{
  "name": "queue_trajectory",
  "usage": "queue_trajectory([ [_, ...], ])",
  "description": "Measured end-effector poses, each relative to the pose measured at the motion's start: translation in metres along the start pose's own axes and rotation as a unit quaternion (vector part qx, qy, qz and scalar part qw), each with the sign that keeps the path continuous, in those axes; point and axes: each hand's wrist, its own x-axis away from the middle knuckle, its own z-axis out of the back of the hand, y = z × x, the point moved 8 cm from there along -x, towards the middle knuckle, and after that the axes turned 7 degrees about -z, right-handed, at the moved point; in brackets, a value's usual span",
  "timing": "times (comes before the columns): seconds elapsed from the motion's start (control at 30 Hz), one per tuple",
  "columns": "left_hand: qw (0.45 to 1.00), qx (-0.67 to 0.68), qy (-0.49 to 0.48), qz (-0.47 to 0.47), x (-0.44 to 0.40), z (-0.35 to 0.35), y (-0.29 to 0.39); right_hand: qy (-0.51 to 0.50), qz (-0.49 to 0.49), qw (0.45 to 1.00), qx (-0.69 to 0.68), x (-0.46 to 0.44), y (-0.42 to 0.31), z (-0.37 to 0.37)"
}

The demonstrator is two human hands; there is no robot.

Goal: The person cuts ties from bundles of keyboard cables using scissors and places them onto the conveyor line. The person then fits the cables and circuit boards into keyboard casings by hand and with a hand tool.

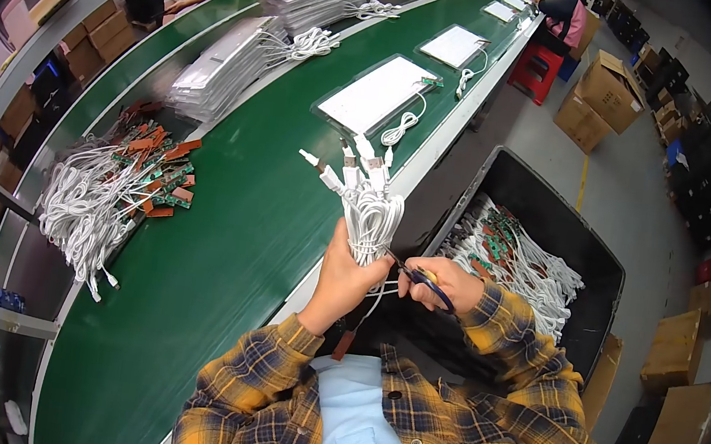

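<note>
My left hand (338, 275) is closed around a bundle of white USB cables (370, 219), held upright with several plugs fanned out at the top. Thin strands cross the bundle's lower part near my thumb. In my right hand (445, 285) is a pair of scissors (426, 280) with dark handles, its tip touching or very close to the bundle beside my left thumb. Below my hands, a white cable with a reddish-brown end piece (344, 345) hangs in front of my shirt. The lower part of the bundle is hidden by my left hand.
A green conveyor belt (221, 232) carries a heap of cables with circuit boards (125, 185), stacked clear-wrapped panels (223, 68) and a white panel (375, 96) with a cable. A black bin (604, 261) of cables stands right. Two people, a red stool (535, 71) and cartons (607, 89) are farther off.
</note>
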Motion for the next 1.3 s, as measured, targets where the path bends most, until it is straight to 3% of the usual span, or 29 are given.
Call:
queue_trajectory([
  [0.1,0.999,0.030,-0.009,0.031,0.001,-0.001,0.001,0.029,0.055,0.997,0.052,-0.002,-0.007,0.002],
  [0.23,0.969,0.188,-0.071,0.141,0.005,-0.016,0.001,0.164,0.160,0.929,0.289,0.007,-0.024,0.009],
  [0.43,0.970,0.160,-0.123,0.137,0.008,-0.023,-0.003,0.158,0.152,0.926,0.307,0.005,-0.028,0.006],
  [0.6,0.963,0.176,-0.146,0.142,0.008,-0.024,-0.006,0.149,0.116,0.955,0.229,-0.003,-0.018,0.006],
  [0.77,0.934,0.240,-0.138,0.226,0.016,-0.031,-0.019,0.141,0.100,0.984,0.040,-0.002,-0.015,0.013],
  [0.9,0.934,0.250,-0.128,0.220,0.015,-0.027,-0.031,0.324,0.243,0.896,0.183,0.020,-0.060,0.029],
  [1.17,0.936,0.244,-0.161,0.197,0.020,-0.034,-0.015,0.310,0.262,0.844,0.351,0.016,-0.065,0.015],
  [1.23,0.915,0.304,-0.162,0.211,0.024,-0.034,-0.024,0.354,0.282,0.869,0.201,0.026,-0.065,0.030],
  [1.3,0.907,0.323,-0.193,0.190,0.024,-0.042,-0.014,0.427,0.232,0.861,0.150,0.037,-0.056,0.054],
])
